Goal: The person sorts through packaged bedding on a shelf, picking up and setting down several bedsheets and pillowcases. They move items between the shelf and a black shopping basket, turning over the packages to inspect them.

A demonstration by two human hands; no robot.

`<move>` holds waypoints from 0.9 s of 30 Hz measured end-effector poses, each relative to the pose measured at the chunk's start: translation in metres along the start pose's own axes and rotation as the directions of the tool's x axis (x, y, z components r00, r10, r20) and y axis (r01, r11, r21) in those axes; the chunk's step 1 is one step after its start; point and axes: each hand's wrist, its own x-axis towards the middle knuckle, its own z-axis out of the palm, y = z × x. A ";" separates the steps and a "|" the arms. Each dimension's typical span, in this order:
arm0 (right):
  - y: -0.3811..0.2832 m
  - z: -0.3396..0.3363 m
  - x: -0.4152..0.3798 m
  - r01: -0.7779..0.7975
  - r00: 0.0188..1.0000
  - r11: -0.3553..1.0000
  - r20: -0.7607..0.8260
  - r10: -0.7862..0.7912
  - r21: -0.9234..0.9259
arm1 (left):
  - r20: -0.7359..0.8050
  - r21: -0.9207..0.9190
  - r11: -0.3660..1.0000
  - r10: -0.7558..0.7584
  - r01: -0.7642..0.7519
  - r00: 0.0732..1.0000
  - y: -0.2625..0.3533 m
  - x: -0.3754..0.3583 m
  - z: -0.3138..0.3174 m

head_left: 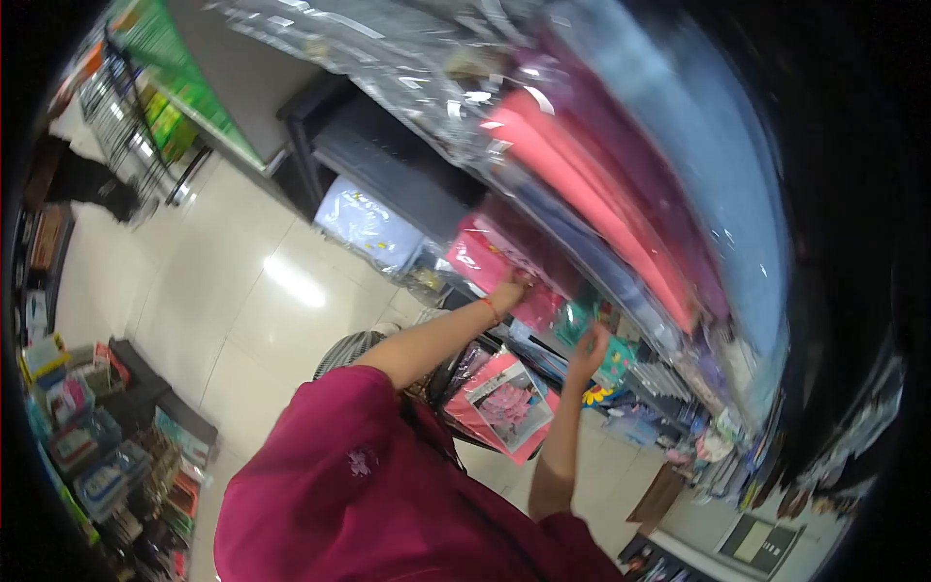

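Note:
My left hand [510, 290], with a red string at its wrist, is closed on the edge of a bright pink packaged garment [477, 256] on a shelf. My right hand [588, 353] is beside a green plastic-wrapped packet [615, 365]. Its fingers look curled together, but what they hold is too blurred to make out. Below and between my forearms lies a coral-pink packet [540, 447] with a flower picture on its front.
Clear-wrapped folded clothes in coral [601, 204], maroon and blue [713, 175] hang or stack above my hands. A white packet [364, 225] sits on the lower shelf. Boxed goods [87, 456] stand at left on the tiled floor [218, 281]. A person's leg [92, 184] shows at far left.

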 end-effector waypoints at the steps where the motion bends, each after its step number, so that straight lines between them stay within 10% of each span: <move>1: -0.006 -0.016 -0.056 -0.420 0.908 0.907 0.005 0.420 0.024 | 0.069 -0.085 0.996 -0.012 0.018 0.998 0.002 -0.004 -0.003; 4: -0.012 -0.057 -0.224 -0.370 0.928 0.926 0.008 0.372 -0.081 | 0.242 0.020 0.974 -0.222 0.224 0.944 0.013 -0.053 -0.024; 7: -0.053 -0.079 -0.352 -0.643 0.716 0.741 0.192 0.671 -0.194 | 0.264 0.397 0.807 -0.556 0.437 0.788 -0.018 -0.091 -0.081; 11: -0.085 -0.062 -0.440 -0.737 0.589 0.670 0.401 0.702 -0.090 | 0.312 0.849 0.516 -0.314 -0.114 0.897 -0.006 -0.133 -0.106; 14: -0.074 -0.008 -0.495 -0.556 0.681 0.783 0.387 0.621 -0.279 | 0.409 0.903 0.182 -0.083 -0.390 0.909 0.032 -0.133 -0.067; 18: -0.094 0.038 -0.498 -0.874 0.336 0.410 0.287 0.897 -0.259 | 0.696 0.654 -0.463 0.058 -0.598 0.715 0.061 -0.121 0.004; 20: -0.099 0.046 -0.487 -0.988 -0.012 0.032 0.281 0.960 -0.150 | 0.660 0.562 -0.574 -0.122 -0.595 0.741 0.051 -0.094 -0.012; 24: -0.079 0.051 -0.491 -0.984 -0.018 -0.017 0.005 1.000 -0.178 | 0.675 0.477 -0.636 -0.177 -0.607 0.717 0.029 -0.077 -0.018; 27: -0.050 0.038 -0.481 -0.838 -0.066 -0.031 -0.045 0.997 0.545 | 0.699 0.555 -0.507 -0.145 -0.660 0.700 0.006 -0.109 0.001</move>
